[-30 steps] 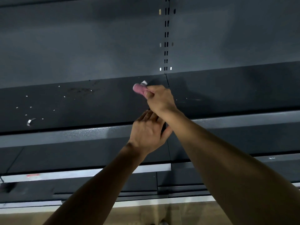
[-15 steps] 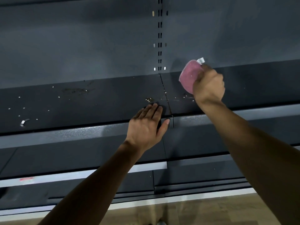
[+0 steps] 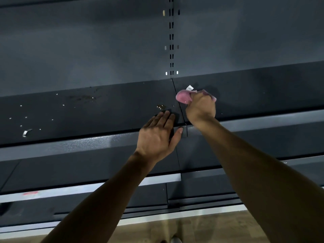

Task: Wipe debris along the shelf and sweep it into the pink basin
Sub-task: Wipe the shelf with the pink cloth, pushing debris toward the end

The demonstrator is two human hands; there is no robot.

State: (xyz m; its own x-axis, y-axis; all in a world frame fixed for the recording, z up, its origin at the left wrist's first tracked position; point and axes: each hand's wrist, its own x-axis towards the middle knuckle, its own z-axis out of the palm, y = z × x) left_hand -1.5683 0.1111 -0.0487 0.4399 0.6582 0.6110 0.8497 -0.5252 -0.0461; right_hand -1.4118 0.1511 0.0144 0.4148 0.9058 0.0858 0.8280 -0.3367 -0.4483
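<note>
My right hand (image 3: 200,108) grips a bunched pink cloth (image 3: 183,97) with a small white tag, pressed on the dark shelf (image 3: 105,111) just right of the seam between two shelf panels. My left hand (image 3: 158,134) lies flat with straight fingers at the shelf's front edge, just left of the seam. A small heap of brownish crumbs (image 3: 161,106) sits right beyond its fingertips. White specks and a scrap of paper (image 3: 26,132) are scattered over the left part of the shelf. No pink basin is in view.
The grey back panel (image 3: 87,46) rises behind the shelf, with a slotted upright (image 3: 171,41) at the seam. Lower shelves (image 3: 87,172) with pale edge strips step out below my arms. Wooden floor (image 3: 201,227) shows at the bottom.
My right hand swung the pink cloth out to the right and lifted it, then brought it back down to the shelf near the seam. My left hand stayed flat at the front edge.
</note>
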